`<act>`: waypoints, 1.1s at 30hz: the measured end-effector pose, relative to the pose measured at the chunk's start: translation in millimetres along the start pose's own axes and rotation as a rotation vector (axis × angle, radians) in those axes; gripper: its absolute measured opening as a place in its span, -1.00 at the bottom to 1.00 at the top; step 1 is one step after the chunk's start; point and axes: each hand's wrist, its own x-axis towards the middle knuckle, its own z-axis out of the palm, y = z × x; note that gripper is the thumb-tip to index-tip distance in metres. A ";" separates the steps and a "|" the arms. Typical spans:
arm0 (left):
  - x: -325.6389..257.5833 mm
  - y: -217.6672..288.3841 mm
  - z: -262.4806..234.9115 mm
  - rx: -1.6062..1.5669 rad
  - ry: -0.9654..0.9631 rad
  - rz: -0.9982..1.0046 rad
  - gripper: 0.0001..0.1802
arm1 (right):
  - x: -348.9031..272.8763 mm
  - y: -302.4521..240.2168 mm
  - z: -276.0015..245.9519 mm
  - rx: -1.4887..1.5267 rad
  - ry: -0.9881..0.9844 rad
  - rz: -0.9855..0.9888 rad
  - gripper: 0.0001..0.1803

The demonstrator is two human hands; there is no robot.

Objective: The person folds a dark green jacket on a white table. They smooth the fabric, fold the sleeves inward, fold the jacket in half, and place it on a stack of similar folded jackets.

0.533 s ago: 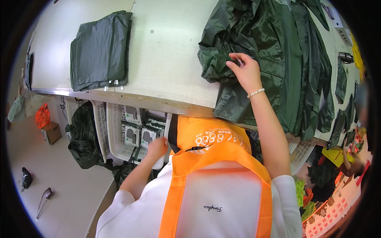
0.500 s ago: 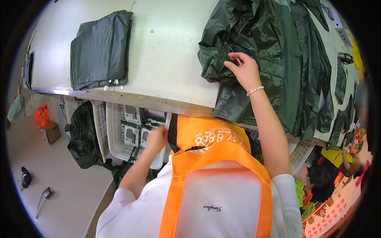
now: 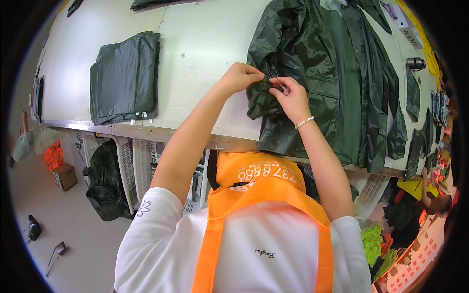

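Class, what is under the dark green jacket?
The pale worktable shows around the dark green jacket, which lies on it; anything else directly beneath the fabric is covered and cannot be seen.

A brown cardboard box (image 3: pixel 65 177) stands on the floor (image 3: pixel 93 244) beside an orange bag (image 3: pixel 53 157), near a white basket (image 3: pixel 126 168).

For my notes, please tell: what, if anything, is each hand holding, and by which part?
The left hand seems to pinch the dark green jacket by its sleeve. The right hand holds a thin tool; its gripped part is mostly hidden.
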 end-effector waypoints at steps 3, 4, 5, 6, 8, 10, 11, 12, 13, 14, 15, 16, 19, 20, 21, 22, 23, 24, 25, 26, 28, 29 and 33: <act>-4.0 10.5 0.2 -0.030 -0.058 -0.116 -0.72 | 1.1 16.0 3.2 0.019 0.033 -0.135 -0.75; -7.0 17.6 -0.9 -0.004 -0.075 -0.164 -0.74 | 1.4 15.2 3.5 -0.041 0.030 -0.161 -0.75; -8.7 20.6 -2.0 0.022 -0.091 -0.211 -0.75 | 0.8 12.7 3.8 -0.079 0.029 -0.164 -0.76; -7.7 15.5 -4.3 -0.024 -0.131 -0.199 -0.75 | -0.6 7.8 3.7 -0.118 0.027 -0.167 -0.77; -3.8 2.3 -9.5 -0.120 -0.205 -0.165 -0.74 | 0.1 4.5 4.0 -0.132 0.015 -0.173 -0.78; -2.2 -5.6 -8.4 -0.082 -0.217 -0.152 -0.74 | 1.8 7.6 5.0 -0.076 -0.003 -0.164 -0.80; -2.5 -7.4 -7.4 -0.064 -0.224 -0.147 -0.73 | 2.9 7.4 4.9 -0.061 -0.014 -0.163 -0.81; -3.7 -9.1 -6.0 -0.090 -0.206 -0.145 -0.73 | 4.5 5.7 4.4 -0.047 -0.026 -0.162 -0.82; -7.4 -4.8 -4.3 -0.115 -0.188 -0.143 -0.73 | 6.8 2.8 3.7 -0.032 -0.036 -0.162 -0.83; -11.1 -2.8 -3.2 -0.141 -0.169 -0.141 -0.73 | 6.8 -6.0 3.6 -0.081 -0.027 -0.142 -0.86; -13.7 -5.3 -2.5 -0.160 -0.145 -0.125 -0.74 | 6.4 -4.0 5.2 -0.062 -0.006 -0.090 -0.88; -15.4 -6.0 -1.8 -0.180 -0.119 -0.104 -0.74 | 7.6 -1.0 6.3 -0.047 0.015 -0.043 -0.89; -23.5 -0.1 3.6 -0.216 -0.049 -0.049 -0.75 | 9.3 1.4 7.8 0.080 0.063 0.027 -0.93; -28.5 5.0 6.4 -0.223 -0.029 -0.035 -0.74 | 9.9 2.0 8.0 0.122 0.072 0.025 -0.93; -34.1 9.9 8.2 -0.139 -0.011 0.069 -0.74 | 10.0 2.4 8.1 0.163 0.081 0.024 -0.93; -39.7 15.2 9.5 -0.054 0.006 0.172 -0.73 | 9.3 -3.1 7.8 0.142 0.064 0.036 -0.92; -43.8 20.0 10.5 0.031 0.023 0.275 -0.72 | 9.9 -6.4 7.7 0.153 0.066 0.031 -0.93; -45.8 23.7 11.6 0.065 0.058 0.233 -0.70 | 10.4 -8.8 7.5 0.164 0.070 0.027 -0.93; -45.6 24.0 12.3 0.101 0.093 0.221 -0.72 | 10.3 -10.4 7.6 0.175 0.075 0.022 -0.94; -45.1 24.1 12.8 0.137 0.127 0.209 -0.73 | 9.9 -10.9 8.6 0.205 0.079 0.015 -0.91; -44.7 25.9 14.2 0.132 0.173 0.150 -0.76 | 9.4 -11.6 10.3 0.267 0.087 0.000 -0.86; -44.8 26.7 14.2 0.068 0.161 0.109 -0.76 | 8.9 -13.1 9.1 0.175 0.118 -0.031 -0.82; -47.6 28.0 11.8 -0.161 0.154 -0.003 -0.77 | -4.8 -35.3 -13.6 -0.101 0.113 -0.085 -0.74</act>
